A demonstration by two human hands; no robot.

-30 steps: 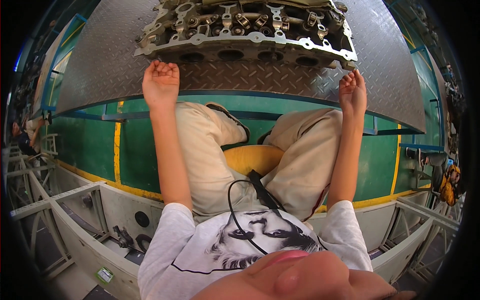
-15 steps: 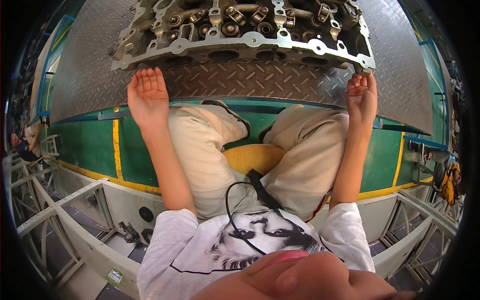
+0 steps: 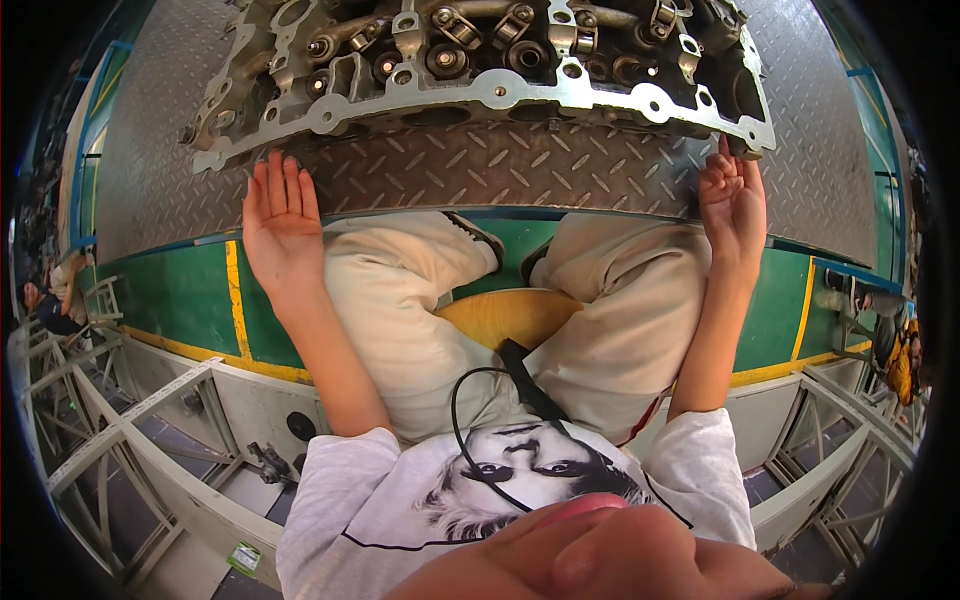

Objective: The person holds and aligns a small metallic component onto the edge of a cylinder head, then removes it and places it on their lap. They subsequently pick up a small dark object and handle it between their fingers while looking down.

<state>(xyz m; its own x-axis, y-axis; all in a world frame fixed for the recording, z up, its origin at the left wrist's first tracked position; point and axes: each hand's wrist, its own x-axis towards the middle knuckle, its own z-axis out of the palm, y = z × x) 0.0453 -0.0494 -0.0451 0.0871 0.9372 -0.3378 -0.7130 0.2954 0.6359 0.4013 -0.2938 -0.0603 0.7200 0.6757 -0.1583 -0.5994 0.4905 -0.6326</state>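
Observation:
A grey metal engine cylinder head [image 3: 502, 92], with valve gear showing in its top, lies across the far side of the view, over a steel plate. My left hand [image 3: 285, 232] is palm up, its fingers stretched out, and the fingertips are at the underside of the near left edge. At the near right corner is my right hand [image 3: 735, 208], also palm up. Its index finger reaches to a small block beneath the corner, while the other fingers are bent loosely. The cylinder head hides whether the fingertips bear any of its weight.
The diamond-pattern steel plate [image 3: 470, 172] ends just before my knees. Below it lies green flooring [image 3: 190, 305] with yellow lines. Pale metal frames [image 3: 165, 400] stand at both sides behind me. Another person [image 3: 62, 300] is at far left. A yellow seat [image 3: 510, 315] shows between my legs.
The cylinder head looks larger and its near edge has come closer to me. Both hands have moved slightly outward with its corners. The view has shifted a little as well.

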